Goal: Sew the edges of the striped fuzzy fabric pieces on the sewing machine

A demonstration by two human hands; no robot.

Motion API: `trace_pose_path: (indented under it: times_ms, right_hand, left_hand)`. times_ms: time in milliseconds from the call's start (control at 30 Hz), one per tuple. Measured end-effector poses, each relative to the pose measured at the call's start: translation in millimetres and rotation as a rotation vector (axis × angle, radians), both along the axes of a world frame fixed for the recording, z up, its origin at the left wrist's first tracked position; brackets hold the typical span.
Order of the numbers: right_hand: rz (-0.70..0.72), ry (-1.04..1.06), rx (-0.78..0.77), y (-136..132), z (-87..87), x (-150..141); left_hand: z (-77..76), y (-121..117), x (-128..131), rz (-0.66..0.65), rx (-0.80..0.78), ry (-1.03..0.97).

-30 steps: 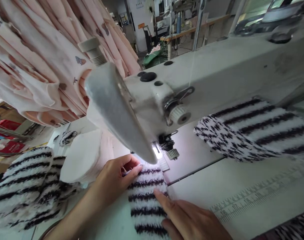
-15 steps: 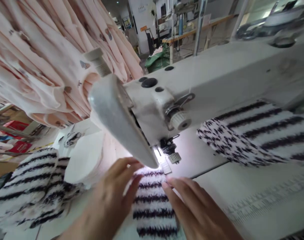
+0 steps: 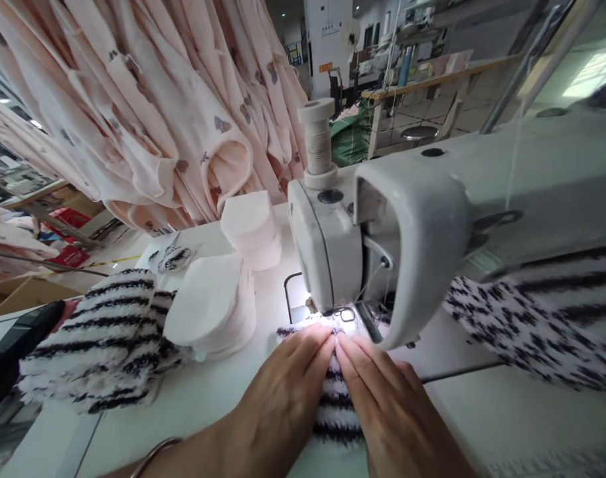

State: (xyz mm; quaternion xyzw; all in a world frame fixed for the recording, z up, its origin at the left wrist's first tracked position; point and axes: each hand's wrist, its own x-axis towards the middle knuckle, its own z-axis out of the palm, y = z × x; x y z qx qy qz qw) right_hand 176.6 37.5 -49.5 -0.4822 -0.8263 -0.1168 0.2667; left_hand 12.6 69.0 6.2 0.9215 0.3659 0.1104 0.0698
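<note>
A white industrial sewing machine (image 3: 407, 265) fills the right of your view, with a rack of pale pink printed garments (image 3: 148, 119) hanging behind it and a white worktable (image 3: 193, 392) running beneath. On that table, to your left, sit a heap of black-and-white striped fleece (image 3: 98, 338) and a stack of round white pads (image 3: 213, 309). A second white stack (image 3: 250, 229) stands farther back, and a striped fleece panel (image 3: 531, 318) lies to your right of the machine head. A striped fleece strip (image 3: 338, 425) lies just in front of the brightly lit needle area (image 3: 345, 313). Your left hand (image 3: 277, 392) and right hand (image 3: 392, 405) rest flat and open on it, fingers nearly meeting, pressing rather than pinching. Those fingers are close to the needle area: a slip forward could put them at risk, and easing your pressure could let the thick pile shift out of line.
</note>
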Motion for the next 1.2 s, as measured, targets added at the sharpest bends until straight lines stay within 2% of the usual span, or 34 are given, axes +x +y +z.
trace_pose_path:
  times_ms: [233, 367, 433, 533, 633, 767, 933, 1200]
  right_hand:
    - [0.000, 0.001, -0.032, -1, -6.3, 1]
    - [0.048, 0.027, -0.082, 1, -11.2, 8]
    - [0.117, 0.089, -0.149, 6, -7.1, 16]
    - [0.259, 0.221, -0.334, 19, 6.8, 32]
    - [0.374, 0.272, -0.422, 29, 18.4, 45]
    - [0.433, 0.247, -0.403, 33, 18.0, 46]
    - [0.426, 0.246, -0.366, 33, 12.3, 36]
    - [0.402, 0.266, -0.345, 32, 14.3, 37]
  left_hand:
    - [-6.0, 1, -1, 0.022, 0.024, -0.003]
    - [-4.9, 5, -1, -0.001, 0.012, 0.009]
    - [1.4, 5, -3, -0.017, -0.013, -0.005]
    - [16.7, 4, -9, 0.006, -0.071, -0.084]
    - [28.8, 1, -18, 0.060, -0.202, -0.133]
    - [26.4, -4, -26, 0.057, -0.330, -0.112]
    - [14.5, -6, -28, 0.024, -0.329, -0.084]
    - [18.2, -10, -25, 0.056, -0.355, -0.076]
